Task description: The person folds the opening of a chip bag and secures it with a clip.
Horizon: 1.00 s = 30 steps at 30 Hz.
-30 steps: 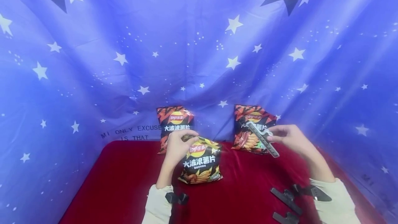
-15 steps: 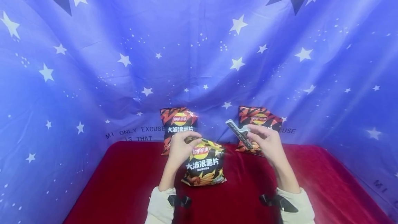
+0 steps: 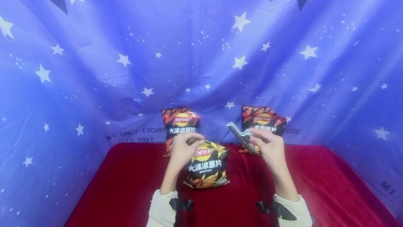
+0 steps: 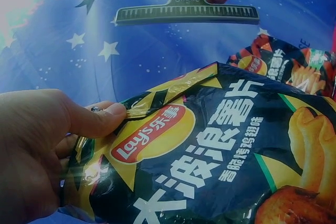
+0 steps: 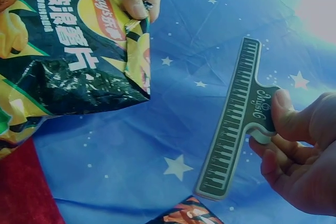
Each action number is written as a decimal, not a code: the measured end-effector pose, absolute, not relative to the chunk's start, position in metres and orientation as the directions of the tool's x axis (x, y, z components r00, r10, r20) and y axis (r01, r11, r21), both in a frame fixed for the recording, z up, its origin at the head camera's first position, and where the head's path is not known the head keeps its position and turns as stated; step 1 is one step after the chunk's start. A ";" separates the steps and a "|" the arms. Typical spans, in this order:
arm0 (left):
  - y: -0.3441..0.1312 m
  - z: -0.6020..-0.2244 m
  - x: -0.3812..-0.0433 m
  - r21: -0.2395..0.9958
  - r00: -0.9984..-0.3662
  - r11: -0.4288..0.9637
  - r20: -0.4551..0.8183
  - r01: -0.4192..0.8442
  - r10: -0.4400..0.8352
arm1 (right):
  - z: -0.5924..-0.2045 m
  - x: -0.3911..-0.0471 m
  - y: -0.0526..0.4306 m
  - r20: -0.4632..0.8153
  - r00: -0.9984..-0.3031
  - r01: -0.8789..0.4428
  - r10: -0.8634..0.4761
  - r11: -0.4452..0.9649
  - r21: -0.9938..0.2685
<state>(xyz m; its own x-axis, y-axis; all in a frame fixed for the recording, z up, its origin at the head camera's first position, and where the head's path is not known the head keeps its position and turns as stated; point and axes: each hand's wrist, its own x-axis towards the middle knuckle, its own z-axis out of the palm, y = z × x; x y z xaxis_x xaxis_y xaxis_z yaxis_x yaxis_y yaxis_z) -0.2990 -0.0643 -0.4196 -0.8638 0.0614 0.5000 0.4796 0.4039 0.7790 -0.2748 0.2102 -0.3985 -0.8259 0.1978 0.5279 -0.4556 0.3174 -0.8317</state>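
Observation:
My left hand (image 3: 183, 149) pinches the folded top edge of a black-and-yellow bag of chips (image 3: 206, 171) near the table's middle. In the left wrist view the thumb (image 4: 105, 119) lies over the fold of that bag. To its right, my right hand (image 3: 271, 146) holds a long bar clip (image 5: 231, 119) by its handle, between thumb and fingers. Piano keys and the word "Music" are printed on the clip. It is raised and tilted, apart from the bag. Part of the handle is covered by the fingers.
Two red-and-black chip bags stand at the back of the table: a left bag (image 3: 181, 115), partly behind my left hand, and a right bag (image 3: 262, 115), partly behind my right hand. The table has a red cloth (image 3: 126, 178). A blue star-patterned curtain (image 3: 195, 27) hangs around it.
My right hand has moved left with the bar clip, nearer the black-and-yellow bag. Dark clips earlier visible on the table at the right are now out of sight. My left hand keeps its hold.

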 end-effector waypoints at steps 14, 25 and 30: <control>-0.063 -0.421 -0.298 0.773 -0.860 0.408 0.506 0.486 0.067 | -0.422 -0.287 0.189 0.542 -0.817 -0.467 0.198 0.324 -0.823; -0.064 -0.420 -0.299 0.754 -0.847 0.415 0.523 0.510 0.090 | -0.434 -0.292 0.166 0.609 -0.776 -0.538 0.165 0.331 -0.775; -0.065 -0.422 -0.301 0.764 -0.855 0.409 0.511 0.498 0.088 | -0.435 -0.290 0.156 0.621 -0.763 -0.552 0.176 0.322 -0.769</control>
<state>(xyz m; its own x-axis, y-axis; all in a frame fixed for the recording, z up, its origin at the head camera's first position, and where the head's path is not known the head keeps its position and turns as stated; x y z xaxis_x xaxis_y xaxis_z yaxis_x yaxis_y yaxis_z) -0.3006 -0.0648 -0.4217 -0.8552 0.0875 0.5108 0.4984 0.4092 0.7643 -0.2899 0.1565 -0.4350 -0.7635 0.1760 0.6214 -0.5519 0.3219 -0.7693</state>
